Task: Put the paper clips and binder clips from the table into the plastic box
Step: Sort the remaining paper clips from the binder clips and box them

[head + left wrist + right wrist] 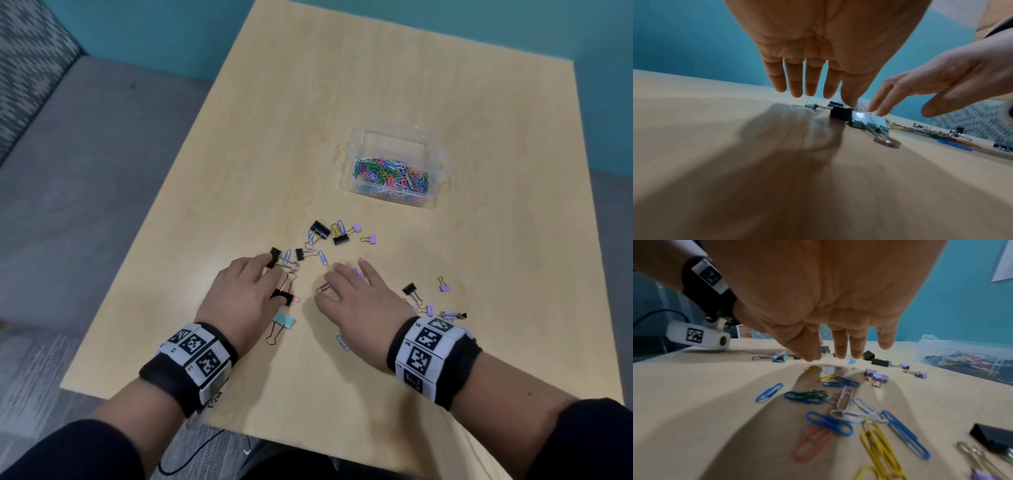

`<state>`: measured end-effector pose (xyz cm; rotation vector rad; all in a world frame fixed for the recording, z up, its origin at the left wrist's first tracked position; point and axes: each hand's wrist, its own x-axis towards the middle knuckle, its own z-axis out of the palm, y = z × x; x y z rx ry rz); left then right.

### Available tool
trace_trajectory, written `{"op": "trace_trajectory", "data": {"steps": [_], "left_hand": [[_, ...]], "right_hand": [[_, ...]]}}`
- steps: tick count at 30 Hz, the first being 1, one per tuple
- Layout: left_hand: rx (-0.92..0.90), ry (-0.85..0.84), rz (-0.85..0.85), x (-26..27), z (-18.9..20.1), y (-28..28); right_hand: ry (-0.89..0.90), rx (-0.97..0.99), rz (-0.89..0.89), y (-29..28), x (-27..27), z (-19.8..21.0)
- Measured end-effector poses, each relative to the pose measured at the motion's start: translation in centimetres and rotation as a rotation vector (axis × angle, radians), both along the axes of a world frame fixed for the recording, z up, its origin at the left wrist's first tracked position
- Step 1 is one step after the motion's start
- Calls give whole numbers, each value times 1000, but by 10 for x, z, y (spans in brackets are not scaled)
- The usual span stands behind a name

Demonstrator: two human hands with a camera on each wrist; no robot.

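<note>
A clear plastic box [394, 133] with several coloured paper clips stands at the table's right middle; it also shows in the right wrist view as the box [962, 352]. Black binder clips [320, 229], purple binder clips [371, 239] and blue paper clips [322, 257] lie scattered nearer me. My left hand [275, 279] is flat and open, its thumb touching a black binder clip [840, 112], with a light blue binder clip [869, 122] beside it. My right hand [328, 282] hovers open, its fingers spread, over loose paper clips [838, 402] and two purple binder clips [876, 377].
The wooden table [342, 85] ends close to my body and along its left side. A grey upholstered seat [51, 164] stands to the left, a teal wall behind. More binder clips [443, 286] lie right of my right hand. A cable hangs below the near edge.
</note>
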<state>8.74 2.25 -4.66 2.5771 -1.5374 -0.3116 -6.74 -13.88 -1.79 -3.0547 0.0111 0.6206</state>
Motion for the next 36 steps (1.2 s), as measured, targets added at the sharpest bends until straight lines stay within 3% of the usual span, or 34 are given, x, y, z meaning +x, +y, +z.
{"op": "trace_trajectory", "data": {"steps": [5, 16, 31, 36], "left_hand": [[14, 7, 51, -3, 1, -5], [-30, 89, 113, -14, -1, -19], [-17, 224, 263, -15, 6, -21], [50, 10, 22, -14, 13, -7]], "right_hand": [[-19, -9, -95, -2, 19, -5], [15, -53, -68, 29, 12, -6], [-43, -54, -90, 26, 1, -6], [-13, -33, -91, 17, -18, -4]]}}
